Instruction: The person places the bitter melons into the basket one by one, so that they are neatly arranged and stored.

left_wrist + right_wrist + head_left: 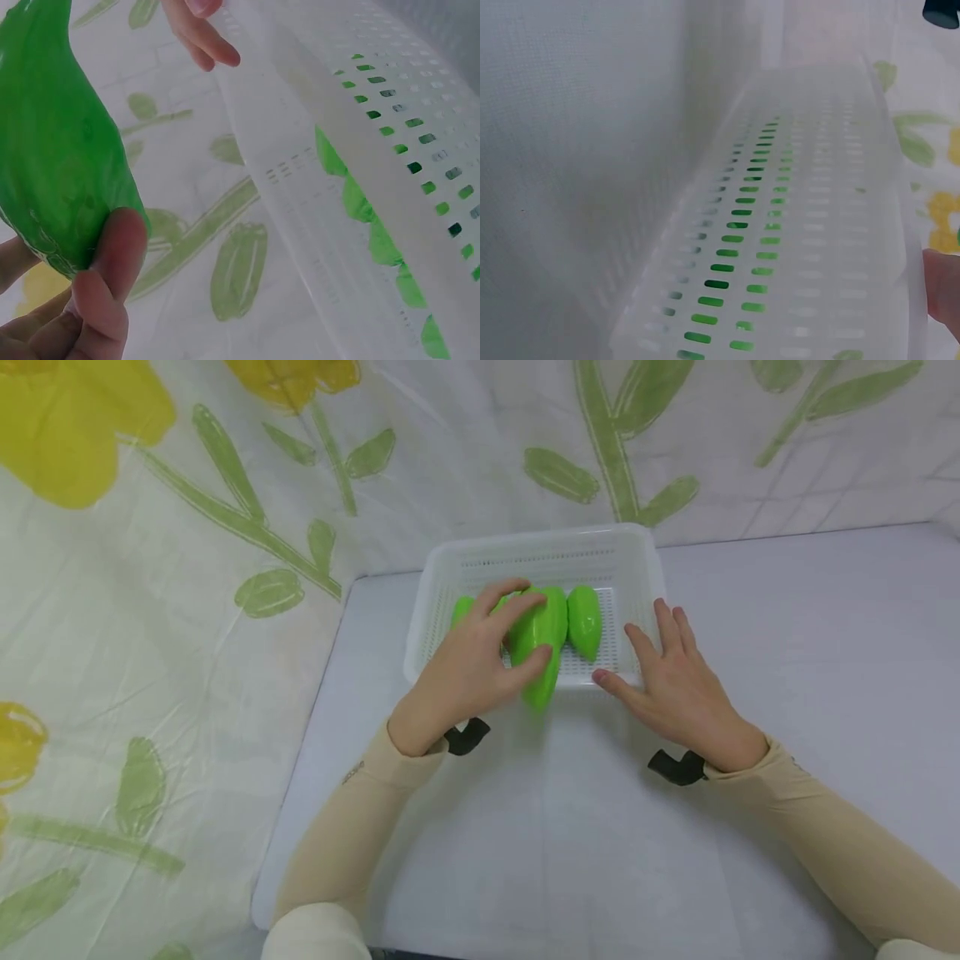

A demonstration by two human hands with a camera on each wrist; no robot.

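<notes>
My left hand (472, 652) holds a glossy green tapered toy vegetable (542, 631) over the front part of a white plastic basket (540, 535). Its fingers lie on one side of the piece, the thumb on the other. In the left wrist view the vegetable (60, 142) is fat near the thumb and narrows upward. Several similar green pieces lie in the basket, one of them (584, 618) right of the held piece; others are partly hidden behind my left hand. My right hand (678, 681) is spread at the basket's front right corner, thumb close to the rim.
The basket stands on a white-covered table (570, 827), near the back edge. Behind and to the left hangs a white curtain (465, 452) with printed flowers. Black curved pieces (467, 737) sit at both wrists. Slots in the basket wall (817, 247) show green pieces inside.
</notes>
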